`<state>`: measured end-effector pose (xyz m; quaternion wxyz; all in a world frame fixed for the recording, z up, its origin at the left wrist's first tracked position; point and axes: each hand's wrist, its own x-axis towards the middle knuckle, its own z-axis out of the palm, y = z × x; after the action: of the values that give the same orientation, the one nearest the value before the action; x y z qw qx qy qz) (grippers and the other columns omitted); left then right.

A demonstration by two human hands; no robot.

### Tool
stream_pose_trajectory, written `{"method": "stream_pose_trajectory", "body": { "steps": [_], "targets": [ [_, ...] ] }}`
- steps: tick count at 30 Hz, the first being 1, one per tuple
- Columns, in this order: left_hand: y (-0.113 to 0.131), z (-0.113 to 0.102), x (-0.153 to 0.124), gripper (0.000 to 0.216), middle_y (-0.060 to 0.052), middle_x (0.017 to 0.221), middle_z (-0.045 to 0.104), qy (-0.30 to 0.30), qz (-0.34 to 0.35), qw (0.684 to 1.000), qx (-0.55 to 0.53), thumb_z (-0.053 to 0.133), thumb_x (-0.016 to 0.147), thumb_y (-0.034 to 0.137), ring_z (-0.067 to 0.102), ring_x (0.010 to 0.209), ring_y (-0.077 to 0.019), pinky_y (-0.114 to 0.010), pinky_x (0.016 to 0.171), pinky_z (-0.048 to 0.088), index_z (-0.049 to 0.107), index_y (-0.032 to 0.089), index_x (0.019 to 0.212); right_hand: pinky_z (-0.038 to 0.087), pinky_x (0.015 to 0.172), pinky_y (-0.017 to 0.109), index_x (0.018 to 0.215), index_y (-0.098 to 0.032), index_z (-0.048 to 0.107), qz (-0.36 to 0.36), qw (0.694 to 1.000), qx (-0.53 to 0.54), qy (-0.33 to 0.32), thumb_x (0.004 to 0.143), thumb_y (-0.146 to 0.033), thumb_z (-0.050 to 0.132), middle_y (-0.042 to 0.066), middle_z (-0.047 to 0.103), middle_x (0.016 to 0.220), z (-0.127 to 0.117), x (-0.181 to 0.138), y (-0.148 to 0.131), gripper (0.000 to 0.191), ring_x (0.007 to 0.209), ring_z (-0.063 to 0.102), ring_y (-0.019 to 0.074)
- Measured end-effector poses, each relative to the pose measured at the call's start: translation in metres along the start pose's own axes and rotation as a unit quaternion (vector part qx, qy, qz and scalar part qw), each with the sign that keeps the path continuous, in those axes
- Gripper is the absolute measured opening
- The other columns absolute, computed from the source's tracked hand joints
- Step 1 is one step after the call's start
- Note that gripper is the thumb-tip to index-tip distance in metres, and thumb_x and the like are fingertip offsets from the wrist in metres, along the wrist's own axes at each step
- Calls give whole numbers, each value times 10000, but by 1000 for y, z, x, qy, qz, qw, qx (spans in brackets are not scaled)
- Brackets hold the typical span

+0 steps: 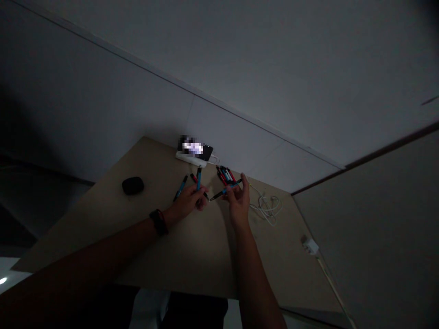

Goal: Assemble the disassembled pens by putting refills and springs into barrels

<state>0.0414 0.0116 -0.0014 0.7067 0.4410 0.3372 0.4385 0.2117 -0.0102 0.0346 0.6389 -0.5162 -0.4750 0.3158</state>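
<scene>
My left hand [189,200] is closed on a blue and black pen [199,179], which stands up from the fingers. My right hand [239,203] grips a second blue and black pen [224,191] at a slant, thumb on its barrel and a finger at its upper end. Its tip points toward my left fingers, where a small dark piece shows; I cannot make out what it is. Another blue pen [180,187] lies on the table just left of my left hand. A red and black pen [194,177] is partly hidden behind it.
Several red, blue and black pens [225,174] lie in a pile near the wall. A phone [206,152] leans on a white block [190,159]. A black rounded case [133,185] sits left. White cable [265,208] coils at right, near a white plug [311,246].
</scene>
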Motion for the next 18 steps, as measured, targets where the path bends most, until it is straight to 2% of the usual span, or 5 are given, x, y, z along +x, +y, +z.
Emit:
{"method": "stream_pose_trajectory", "body": {
  "steps": [3,7,12,16,18],
  "targets": [
    [2,0,-1,265,34,615,563,18,15,1000,11,566,955,404,524,505,-94,-217,509,431,617,144,972,514,597,236,1514,-303,381,32,999,32,19,748,-365,808,-61,623,774,-2,2,1,879,686,597,138],
    [1,0,-2,327,64,565,509,-1,17,998,53,549,952,443,433,438,-78,-207,459,361,628,140,1047,510,583,229,1368,-305,547,101,993,64,13,711,-337,808,-43,674,841,-1,2,1,708,690,625,130],
    [0,0,-5,349,63,564,528,-30,38,990,131,548,939,436,417,441,-85,-212,472,330,647,158,1124,517,527,214,1261,-300,587,134,983,126,-6,672,-221,724,-72,632,753,7,-1,5,610,599,598,111],
    [5,1,-9,298,30,559,576,-59,74,970,225,521,953,412,501,503,-115,-230,520,361,692,168,942,261,325,130,1039,-237,631,195,971,130,-46,733,-335,728,-88,554,654,14,-8,5,336,398,383,46],
    [8,1,-11,323,16,562,596,-79,85,960,254,506,962,407,524,518,-123,-236,535,368,673,172,817,170,305,125,857,-201,611,224,966,107,-76,744,-459,774,-89,514,597,16,-11,3,326,368,310,26]
  ]
}}
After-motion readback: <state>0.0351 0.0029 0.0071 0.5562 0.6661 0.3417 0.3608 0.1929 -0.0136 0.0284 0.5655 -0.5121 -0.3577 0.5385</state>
